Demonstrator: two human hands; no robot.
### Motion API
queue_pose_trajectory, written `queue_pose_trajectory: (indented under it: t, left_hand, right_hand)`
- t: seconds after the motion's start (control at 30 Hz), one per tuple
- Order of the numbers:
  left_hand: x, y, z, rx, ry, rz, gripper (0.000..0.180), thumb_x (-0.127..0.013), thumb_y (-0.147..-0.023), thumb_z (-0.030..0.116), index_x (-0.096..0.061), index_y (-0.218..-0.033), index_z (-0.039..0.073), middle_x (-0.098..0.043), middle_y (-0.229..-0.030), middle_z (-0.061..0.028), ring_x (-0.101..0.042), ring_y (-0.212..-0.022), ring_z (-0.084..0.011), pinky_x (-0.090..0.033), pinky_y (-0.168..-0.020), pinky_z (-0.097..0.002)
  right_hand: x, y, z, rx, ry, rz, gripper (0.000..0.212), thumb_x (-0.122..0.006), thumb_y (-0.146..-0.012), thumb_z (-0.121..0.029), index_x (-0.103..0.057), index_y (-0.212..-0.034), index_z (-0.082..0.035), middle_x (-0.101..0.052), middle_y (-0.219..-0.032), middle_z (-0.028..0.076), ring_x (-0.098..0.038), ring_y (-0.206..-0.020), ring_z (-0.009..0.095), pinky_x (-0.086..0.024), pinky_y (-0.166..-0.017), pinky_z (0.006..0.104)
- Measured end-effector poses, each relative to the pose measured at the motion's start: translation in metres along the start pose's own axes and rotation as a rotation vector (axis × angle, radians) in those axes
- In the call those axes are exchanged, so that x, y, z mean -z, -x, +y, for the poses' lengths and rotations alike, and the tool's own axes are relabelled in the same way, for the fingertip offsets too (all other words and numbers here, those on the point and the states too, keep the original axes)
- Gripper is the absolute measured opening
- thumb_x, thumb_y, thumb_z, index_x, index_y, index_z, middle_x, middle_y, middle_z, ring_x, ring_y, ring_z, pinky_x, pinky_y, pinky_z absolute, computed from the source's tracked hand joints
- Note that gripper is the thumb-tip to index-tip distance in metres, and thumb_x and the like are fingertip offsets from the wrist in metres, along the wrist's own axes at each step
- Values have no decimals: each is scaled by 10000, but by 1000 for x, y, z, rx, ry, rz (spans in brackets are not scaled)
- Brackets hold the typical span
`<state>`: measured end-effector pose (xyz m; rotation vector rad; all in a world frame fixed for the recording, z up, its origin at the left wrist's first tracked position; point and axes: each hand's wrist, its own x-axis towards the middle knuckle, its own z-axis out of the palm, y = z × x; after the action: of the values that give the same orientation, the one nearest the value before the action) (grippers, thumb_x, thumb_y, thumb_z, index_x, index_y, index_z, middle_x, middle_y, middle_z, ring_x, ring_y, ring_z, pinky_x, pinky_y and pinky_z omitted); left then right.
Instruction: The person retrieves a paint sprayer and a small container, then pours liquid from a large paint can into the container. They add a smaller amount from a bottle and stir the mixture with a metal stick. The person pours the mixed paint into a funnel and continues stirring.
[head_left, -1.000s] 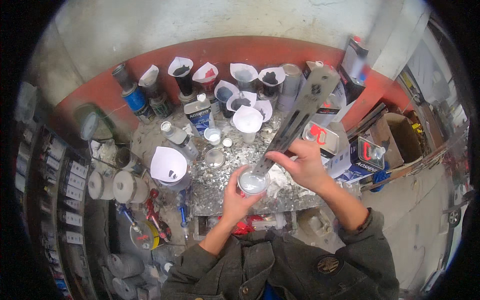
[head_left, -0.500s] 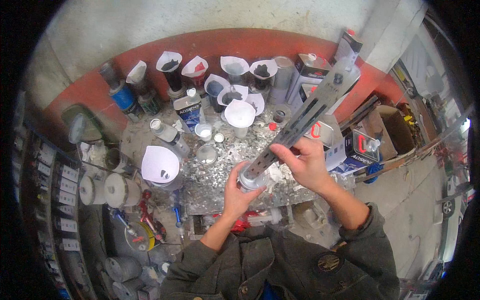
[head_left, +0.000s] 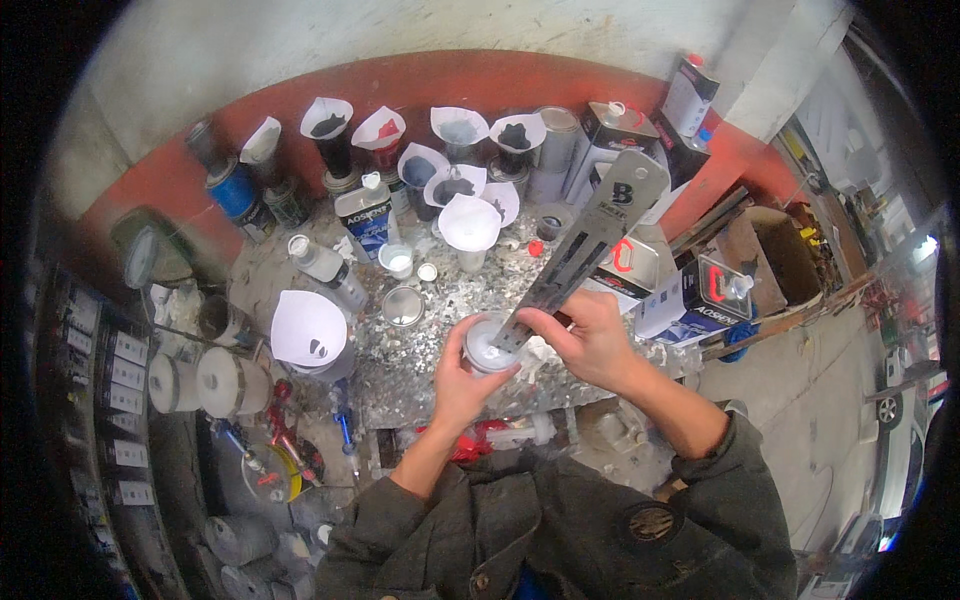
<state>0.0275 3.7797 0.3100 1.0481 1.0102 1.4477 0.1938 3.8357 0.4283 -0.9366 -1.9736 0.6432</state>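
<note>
My left hand (head_left: 456, 390) is wrapped round a small clear plastic cup (head_left: 484, 356) with whitish liquid in it, above the paint-spattered workbench (head_left: 400, 365). A long, flat metal mixing ruler (head_left: 592, 240) with slots and markings is gripped between the thumb and fingers of my right hand (head_left: 592, 345). Its lower end reaches into the cup, and its upper end slants away to the far right. Beyond the cup lie a round metal lid (head_left: 403, 306) and a small white cup (head_left: 397, 262).
Several cups with white paper strainers (head_left: 470, 222) stand along the back. Another paper strainer (head_left: 309, 328) sits at the left, near a clear bottle (head_left: 328, 272). Rectangular metal cans (head_left: 690, 310) are at the right, a cardboard box (head_left: 785, 250) beyond. Spray guns (head_left: 290, 430) hang at the front left.
The ruler has turned its broad marked face toward me and its top has shifted left and lower. The cup stays in my left hand. The whole view has shifted slightly.
</note>
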Motion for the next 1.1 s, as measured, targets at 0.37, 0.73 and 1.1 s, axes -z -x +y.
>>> queue_pose_trajectory:
  t: [0.37,0.73,1.1]
  left_hand:
    - [5,-4,-6,16,-35,-12,820,-877,-698,18,-462,-1405,15,-548,-1334,-110,-573,-1217,-208,-473,-1053,-350]
    - [4,-12,6,27,-5,-1,822,-881,-690,4,-466,-1399,23,-545,-1345,-95,-555,-1237,-191,-481,-1040,-341]
    - [1,-9,8,-21,-35,-7,805,-884,-697,26,-472,-1389,24,-548,-1333,-92,-552,-1240,-189,-473,-1052,-349]
  right_hand:
    - [20,-29,-14,196,128,36,140,-788,-861,-139,-742,-900,-14,-640,-668,123,-582,-513,231,-429,-486,337]
    - [3,-10,-12,63,24,-50,143,-768,-880,-133,-738,-931,-3,-687,-742,134,-648,-572,233,-461,-510,329]
    - [16,-24,-8,157,135,-32,150,-784,-865,-129,-747,-957,-17,-680,-732,134,-624,-550,224,-469,-521,325]
